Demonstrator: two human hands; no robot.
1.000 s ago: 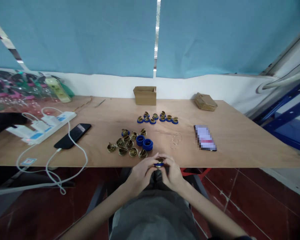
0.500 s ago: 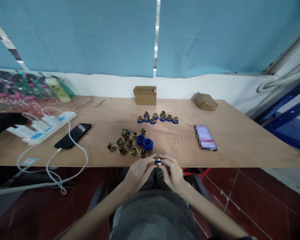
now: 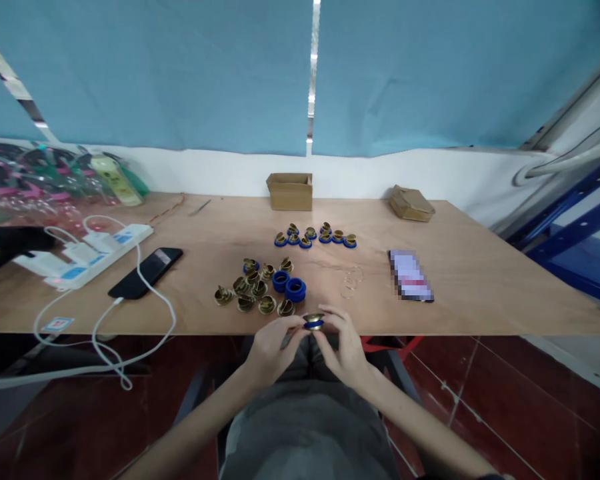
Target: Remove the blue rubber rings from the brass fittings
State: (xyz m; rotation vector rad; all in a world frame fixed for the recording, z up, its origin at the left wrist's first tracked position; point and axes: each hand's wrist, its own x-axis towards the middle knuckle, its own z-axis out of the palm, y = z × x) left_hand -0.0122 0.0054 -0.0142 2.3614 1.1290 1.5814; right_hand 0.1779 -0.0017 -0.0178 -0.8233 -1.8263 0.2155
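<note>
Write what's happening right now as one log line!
left hand: holds gold-and-blue piece | right hand: holds same piece | nearby: blue rings, gold pieces | farther back: cardboard box

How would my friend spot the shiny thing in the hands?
Start at the wooden table. At its near edge, a left hand and right hand pinch a blue-banded gold piece. Similar pieces lie on the table; only this one is held.

Blue curtain (image 3: 180, 73) above red floor (image 3: 480, 387)
</note>
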